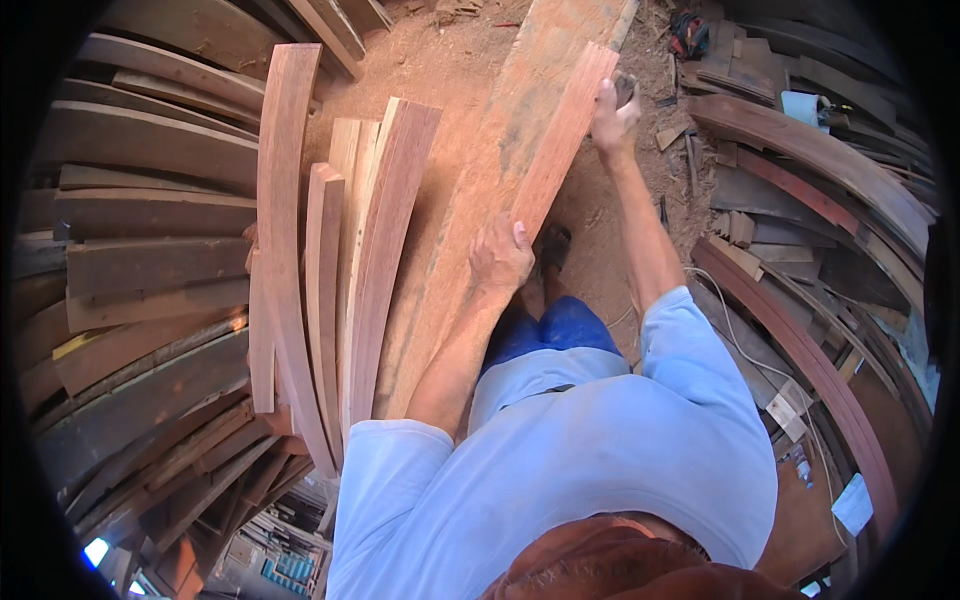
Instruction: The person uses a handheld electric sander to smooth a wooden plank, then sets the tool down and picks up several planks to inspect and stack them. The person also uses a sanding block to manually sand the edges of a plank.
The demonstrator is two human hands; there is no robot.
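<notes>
A reddish wooden board lies lengthwise on a wide, dusty plank in front of me. My left hand is closed over the board's near end, its thumb on the right side. Toward the far end, my right hand grips a small dark block at the board's right edge. The exact kind of this block cannot be made out. Part of the board's near end is hidden under my left hand.
Several cut boards stand side by side left of the plank, with a longer board beyond them. Stacked timber fills the left side. On the right are more timber and a pale cable. Sawdust covers the floor.
</notes>
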